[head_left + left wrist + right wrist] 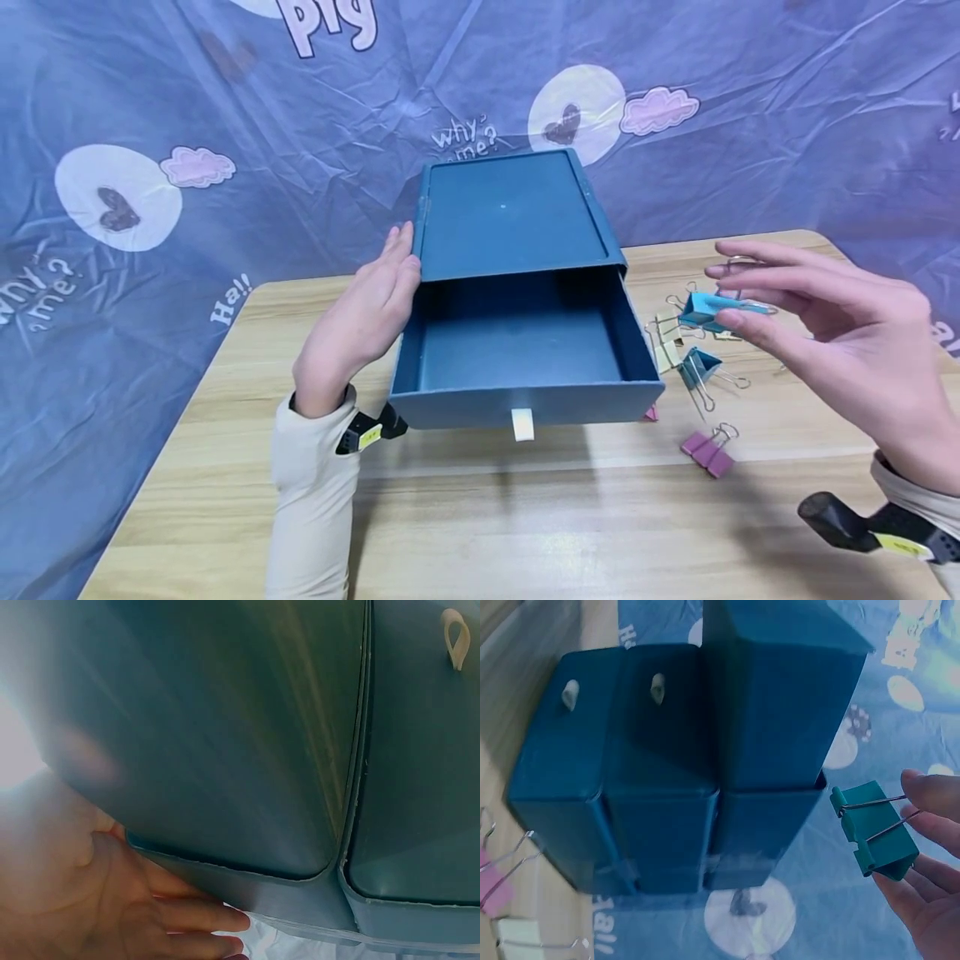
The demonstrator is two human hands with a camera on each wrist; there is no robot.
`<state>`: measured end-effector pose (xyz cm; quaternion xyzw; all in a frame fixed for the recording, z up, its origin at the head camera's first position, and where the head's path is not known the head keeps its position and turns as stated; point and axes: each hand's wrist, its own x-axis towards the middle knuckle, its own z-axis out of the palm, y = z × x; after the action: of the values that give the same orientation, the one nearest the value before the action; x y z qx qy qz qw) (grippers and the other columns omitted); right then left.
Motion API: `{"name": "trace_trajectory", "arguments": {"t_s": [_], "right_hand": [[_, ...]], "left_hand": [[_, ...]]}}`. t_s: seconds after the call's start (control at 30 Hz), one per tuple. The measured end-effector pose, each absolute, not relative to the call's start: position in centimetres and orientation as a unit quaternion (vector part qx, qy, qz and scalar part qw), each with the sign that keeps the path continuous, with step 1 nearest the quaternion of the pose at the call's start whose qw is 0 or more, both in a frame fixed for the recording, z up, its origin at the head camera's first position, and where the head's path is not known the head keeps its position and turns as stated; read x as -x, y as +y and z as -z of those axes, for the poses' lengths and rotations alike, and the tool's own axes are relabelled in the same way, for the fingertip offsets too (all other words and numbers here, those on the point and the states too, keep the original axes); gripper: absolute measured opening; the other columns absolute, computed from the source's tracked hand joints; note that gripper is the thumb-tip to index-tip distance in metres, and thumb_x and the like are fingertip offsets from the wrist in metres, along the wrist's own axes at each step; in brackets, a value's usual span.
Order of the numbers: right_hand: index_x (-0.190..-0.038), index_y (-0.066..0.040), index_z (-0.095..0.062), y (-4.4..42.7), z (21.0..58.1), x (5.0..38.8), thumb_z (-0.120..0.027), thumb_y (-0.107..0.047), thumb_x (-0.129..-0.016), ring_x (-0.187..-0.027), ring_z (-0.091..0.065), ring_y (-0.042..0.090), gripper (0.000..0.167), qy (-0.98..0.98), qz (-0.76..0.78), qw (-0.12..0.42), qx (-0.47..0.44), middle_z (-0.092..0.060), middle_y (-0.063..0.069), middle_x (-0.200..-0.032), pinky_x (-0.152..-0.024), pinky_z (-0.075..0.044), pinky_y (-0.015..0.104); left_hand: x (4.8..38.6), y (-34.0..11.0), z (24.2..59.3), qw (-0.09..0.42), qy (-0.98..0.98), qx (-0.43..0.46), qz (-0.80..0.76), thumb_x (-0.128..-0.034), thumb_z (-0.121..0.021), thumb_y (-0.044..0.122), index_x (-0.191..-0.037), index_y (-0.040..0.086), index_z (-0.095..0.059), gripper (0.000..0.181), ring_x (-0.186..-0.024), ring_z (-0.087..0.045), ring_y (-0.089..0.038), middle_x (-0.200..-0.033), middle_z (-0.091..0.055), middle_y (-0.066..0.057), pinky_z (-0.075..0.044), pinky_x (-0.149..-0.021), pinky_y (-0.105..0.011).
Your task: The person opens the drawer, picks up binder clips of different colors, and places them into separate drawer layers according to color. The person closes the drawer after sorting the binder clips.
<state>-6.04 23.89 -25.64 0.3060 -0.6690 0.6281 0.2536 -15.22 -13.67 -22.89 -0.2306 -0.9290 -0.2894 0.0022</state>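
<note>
A dark blue desktop drawer unit (498,217) stands on the table with its top drawer (525,408) pulled out; the drawer's inside holds nothing visible. My left hand (367,312) lies against the unit's left side with the fingers extended, and the left wrist view shows that hand (127,900) at the wall. Beyond the unit's right side, my right hand (855,333) is raised and pinches a bright blue binder clip (702,309) by its wire handles. That clip (881,832) looks teal in the right wrist view, apart from the drawer.
Loose binder clips lie right of the unit: a dark teal one (699,369), a pale yellow one (666,354) and a purple one (708,452). Two closed drawers (656,742) sit under the open one. A patterned blue cloth (322,125) hangs behind the wooden table (570,533).
</note>
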Motion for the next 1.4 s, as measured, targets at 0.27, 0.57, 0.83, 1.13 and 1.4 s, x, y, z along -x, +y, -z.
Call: {"name": "trace_trajectory", "arguments": {"t_s": [0.27,0.57,0.83,1.13,1.4], "right_hand": [[-0.125,0.032,-0.038,22.6,25.1,7.1,-0.069,0.034,-0.060,-0.112,-0.057,0.044,0.072,-0.599,-0.669,0.227,-0.376,-0.048,0.046,-0.121,-0.093,-0.050,0.038],[-0.121,0.034,-0.040,20.2,24.1,7.8,-0.071,0.034,-0.058,-0.115,-0.054,0.048,0.070,-0.579,-0.665,0.211,-0.422,-0.049,0.046,-0.120,-0.091,-0.050,0.042],[-0.110,0.027,-0.056,17.2,23.3,8.3,-0.076,0.028,-0.058,-0.112,-0.058,0.043,0.056,-0.616,-0.602,0.226,-0.455,-0.056,0.039,-0.118,-0.094,-0.049,0.038],[-0.121,0.003,-0.065,14.9,22.8,8.4,-0.082,0.007,-0.069,-0.106,-0.065,0.025,0.054,-0.743,-0.445,0.217,-0.450,-0.064,0.017,-0.122,-0.091,-0.050,0.026],[-0.110,-0.013,-0.072,14.6,22.9,9.1,-0.085,-0.004,-0.069,-0.106,-0.063,0.008,0.044,-0.807,-0.378,0.184,-0.414,-0.067,-0.002,-0.119,-0.086,-0.049,0.019]], "left_hand": [[15.2,-13.6,22.9,0.005,-0.929,0.230,0.289,-0.1039,-0.016,0.037,-0.153,0.001,-0.011,0.061,-0.146,-0.002,-0.016,-0.160,-0.006,-0.009,-0.008,-0.118,-0.035],[15.3,-13.6,23.0,0.004,-0.931,0.227,0.286,-0.1040,-0.016,0.036,-0.153,0.001,-0.010,0.061,-0.146,-0.003,-0.018,-0.160,-0.006,-0.009,-0.009,-0.118,-0.035],[15.5,-13.7,23.1,0.005,-0.930,0.232,0.286,-0.1043,-0.015,0.035,-0.153,0.000,-0.010,0.060,-0.146,-0.004,-0.020,-0.160,-0.006,-0.011,-0.008,-0.118,-0.035],[15.5,-13.6,23.1,0.006,-0.928,0.233,0.291,-0.1040,-0.015,0.035,-0.153,0.000,-0.010,0.060,-0.146,-0.003,-0.018,-0.160,-0.006,-0.011,-0.008,-0.118,-0.035],[15.6,-13.7,23.2,-0.001,-0.930,0.228,0.289,-0.1043,-0.015,0.035,-0.153,0.001,-0.009,0.060,-0.146,-0.003,-0.017,-0.160,-0.006,-0.010,-0.008,-0.118,-0.035]]}}
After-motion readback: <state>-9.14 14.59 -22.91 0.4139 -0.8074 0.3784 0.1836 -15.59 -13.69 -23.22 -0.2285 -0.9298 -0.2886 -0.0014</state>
